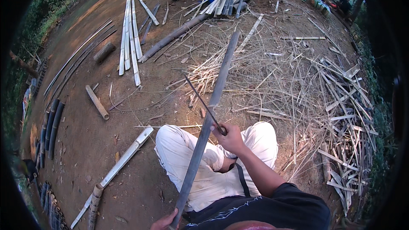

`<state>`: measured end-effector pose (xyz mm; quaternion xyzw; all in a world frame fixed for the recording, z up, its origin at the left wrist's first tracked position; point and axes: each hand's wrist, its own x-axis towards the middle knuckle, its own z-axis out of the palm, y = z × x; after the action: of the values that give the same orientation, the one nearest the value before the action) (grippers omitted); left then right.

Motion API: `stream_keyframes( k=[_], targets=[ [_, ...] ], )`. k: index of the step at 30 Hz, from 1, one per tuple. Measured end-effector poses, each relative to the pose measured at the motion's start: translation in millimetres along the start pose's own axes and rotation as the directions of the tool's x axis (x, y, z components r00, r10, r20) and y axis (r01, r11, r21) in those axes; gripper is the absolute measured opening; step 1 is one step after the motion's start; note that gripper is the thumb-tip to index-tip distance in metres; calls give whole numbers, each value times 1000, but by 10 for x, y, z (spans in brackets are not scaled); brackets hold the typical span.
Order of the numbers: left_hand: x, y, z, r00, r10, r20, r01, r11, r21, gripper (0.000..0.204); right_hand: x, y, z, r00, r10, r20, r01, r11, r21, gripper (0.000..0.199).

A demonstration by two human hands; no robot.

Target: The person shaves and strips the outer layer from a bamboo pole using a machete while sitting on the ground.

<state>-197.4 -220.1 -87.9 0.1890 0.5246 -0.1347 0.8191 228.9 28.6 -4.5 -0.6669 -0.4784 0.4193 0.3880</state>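
Note:
A long dark grey bamboo slat (194, 164) runs slantwise from the lower edge, over my lap, out to the ground ahead. Near the lower edge my left hand (165, 220) is closed round its near end. My right hand (230, 139) grips the handle of a long knife (199, 97), close to the slat's right side. The knife's thin dark blade points up and to the left and crosses over the slat. A pale nick shows on the slat just above the blade. My legs in white trousers (213, 191) are folded beneath the slat.
Thin bamboo shavings (272, 85) litter the ground ahead, with a heap of split offcuts (345, 123) at right. Pale split strips (130, 34) lie ahead on the left. A split bamboo length (115, 170) rests on a short bamboo piece (96, 200). Dark bamboo sections (53, 123) lie at far left.

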Motion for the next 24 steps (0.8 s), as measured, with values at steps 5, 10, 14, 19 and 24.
stream_keyframes(
  k=[5, 10, 14, 19, 24],
  targets=[
    [-179, 330, 161, 988, 4, -156, 32, 973, 228, 89, -45, 235, 415, 993, 44, -112, -19, 976, 219, 21],
    [-571, 796, 219, 970, 31, -241, 135, 757, 639, 67, 42, 245, 389, 995, 63, -77, -36, 950, 311, 23],
    [-903, 1831, 571, 412, 753, -513, -255, 635, 729, 58, 18, 262, 362, 995, 73, -61, -50, 947, 319, 25],
    [-357, 2780, 1099, 205, 862, -465, -505, 500, 704, 61, -48, -12, 306, 999, 44, -18, -37, 952, 302, 25],
    [-8, 3199, 1408, 357, 833, -422, -432, 548, 716, 48, -87, -1, 189, 995, -75, -73, 91, 963, 254, 25]
  ],
)
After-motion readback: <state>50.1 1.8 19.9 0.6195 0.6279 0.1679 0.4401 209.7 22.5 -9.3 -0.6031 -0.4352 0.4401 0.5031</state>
